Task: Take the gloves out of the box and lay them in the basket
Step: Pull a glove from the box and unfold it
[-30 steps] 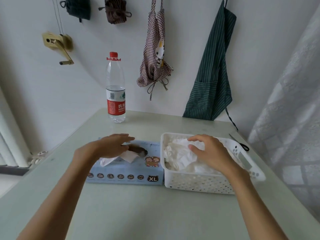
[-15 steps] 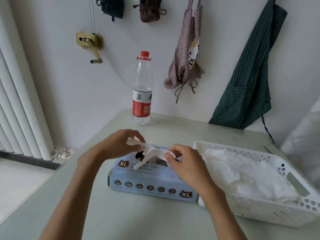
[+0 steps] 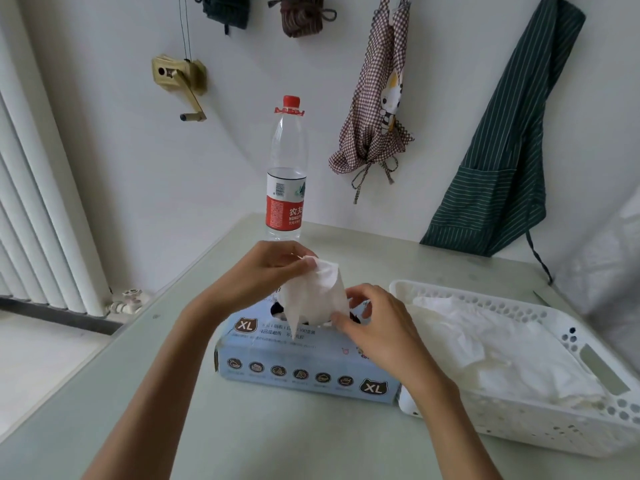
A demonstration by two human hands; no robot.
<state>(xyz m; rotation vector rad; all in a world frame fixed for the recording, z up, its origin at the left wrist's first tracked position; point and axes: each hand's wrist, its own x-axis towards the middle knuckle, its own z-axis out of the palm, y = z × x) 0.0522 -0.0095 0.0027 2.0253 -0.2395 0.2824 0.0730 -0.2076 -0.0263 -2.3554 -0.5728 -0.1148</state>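
Observation:
A light blue glove box (image 3: 304, 365) marked XL lies on the table in the middle. A white glove (image 3: 311, 296) hangs above the box's top opening. My left hand (image 3: 266, 275) pinches the glove's upper end and holds it raised. My right hand (image 3: 374, 323) pinches the glove's lower right edge just over the box. To the right of the box stands a white perforated basket (image 3: 585, 427), touching the box's end. Several white gloves (image 3: 485, 348) lie piled inside the basket.
A clear water bottle (image 3: 286, 174) with a red cap and label stands behind the box near the wall. Two aprons (image 3: 512, 133) hang on the wall beyond the table. A radiator (image 3: 38, 209) is at the left. The pale green table (image 3: 277, 438) extends toward me.
My right hand left the basket and came over to the box. Both hands took hold of a glove, and my left hand has lifted it higher out of the opening.

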